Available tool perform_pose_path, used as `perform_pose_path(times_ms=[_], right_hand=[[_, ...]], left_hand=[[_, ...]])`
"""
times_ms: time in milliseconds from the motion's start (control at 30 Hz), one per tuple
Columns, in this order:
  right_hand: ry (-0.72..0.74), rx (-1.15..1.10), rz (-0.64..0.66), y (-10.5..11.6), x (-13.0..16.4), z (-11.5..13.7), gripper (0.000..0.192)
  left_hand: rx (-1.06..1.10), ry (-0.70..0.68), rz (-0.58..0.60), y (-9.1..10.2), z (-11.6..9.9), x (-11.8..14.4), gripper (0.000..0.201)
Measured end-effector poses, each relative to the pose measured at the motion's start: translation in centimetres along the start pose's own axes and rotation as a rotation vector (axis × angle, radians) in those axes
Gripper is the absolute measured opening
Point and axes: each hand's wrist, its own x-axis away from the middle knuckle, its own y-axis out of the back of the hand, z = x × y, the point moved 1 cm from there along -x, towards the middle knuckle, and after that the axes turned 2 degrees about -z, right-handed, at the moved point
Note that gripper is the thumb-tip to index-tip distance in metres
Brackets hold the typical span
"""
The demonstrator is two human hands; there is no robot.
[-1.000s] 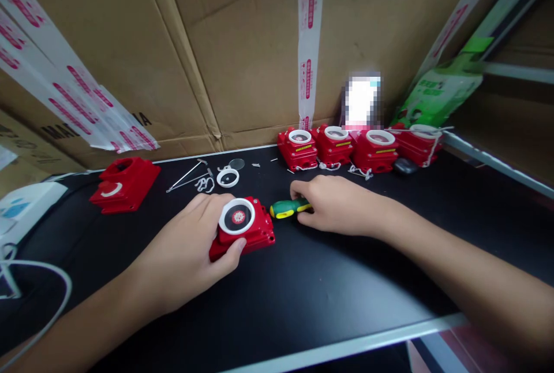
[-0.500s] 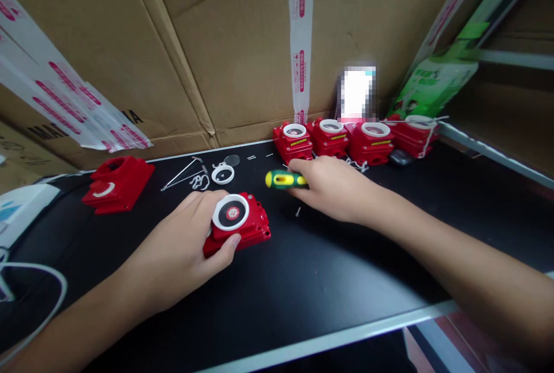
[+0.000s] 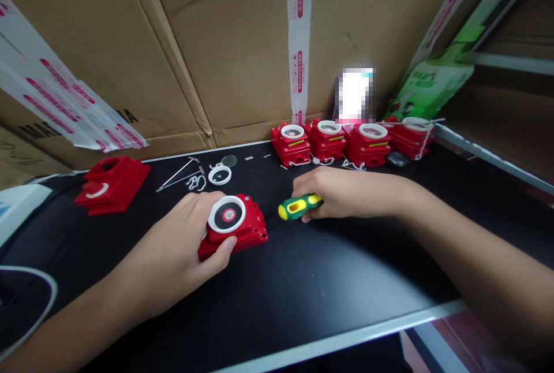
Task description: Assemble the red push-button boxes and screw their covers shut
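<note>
My left hand (image 3: 182, 252) is wrapped round a red housing (image 3: 253, 228) on the black tabletop, thumb along its front side. A white ring (image 3: 212, 220) with a black disc and a red-and-white centre sits on top of that housing. To the right, my right hand (image 3: 333, 191) is closed round a screwdriver (image 3: 298, 206) with a green and yellow handle. The handle's rounded end points left; the shaft is hidden by the hand. Beyond my left hand lie a loose white ring (image 3: 220, 175) and a clear round disc (image 3: 229, 161).
Another red housing (image 3: 115, 185) stands at the left. Metal T-shaped rods (image 3: 177, 174), white cord (image 3: 197, 182) and small screws (image 3: 249, 158) lie toward the back. Several red housings (image 3: 291, 143) line the cardboard (image 3: 242, 44), near a green pouch (image 3: 433, 87) and a black mouse-like object (image 3: 398, 159).
My right hand and screwdriver have moved toward me and slightly right. The screw that lay below the hand is now out of sight. My left hand keeps its hold on the housing.
</note>
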Motion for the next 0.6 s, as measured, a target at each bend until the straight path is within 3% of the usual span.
perform_pose_path(times_ms=[267,500,600], right_hand=[[0.006,0.014,-0.084,-0.4,-0.2,1.2,0.013],[0.152,-0.505,-0.324,-2.4,-0.9,3.8,0.011],[0.191,-0.593,-0.357,-3.5,-1.2,4.5,0.010]], left_hand=[[0.012,-0.010,0.001,0.1,0.0,-0.2,0.047],[0.091,-0.035,-0.035,-0.2,-0.2,-0.2,0.047],[0.143,-0.028,-0.027,-0.4,-0.2,-0.3,0.046]])
